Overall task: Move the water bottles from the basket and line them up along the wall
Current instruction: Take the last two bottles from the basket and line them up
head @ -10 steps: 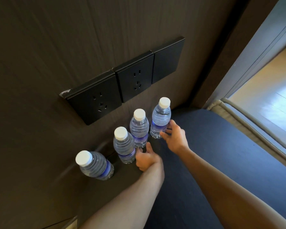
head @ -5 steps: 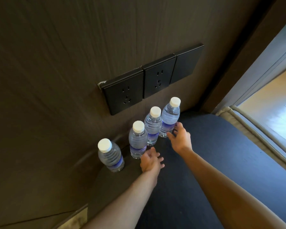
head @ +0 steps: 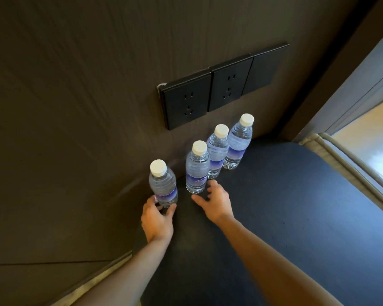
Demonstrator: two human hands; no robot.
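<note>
Dark tabletop (head: 274, 217) against a brown wall (head: 75, 107); my left hand (head: 156, 219) grips the end bottle (head: 163, 188), right hand (head: 216, 200) spread wide, empty.

Clear ribbed plastic bottles (head: 197, 172), matt dark tabletop (head: 274, 206), wood-grain wall (head: 75, 107)

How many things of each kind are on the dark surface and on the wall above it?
Water bottles: 4
Black wall plates: 3 (2 sockets, 1 blank plate)
Total: 7
</note>
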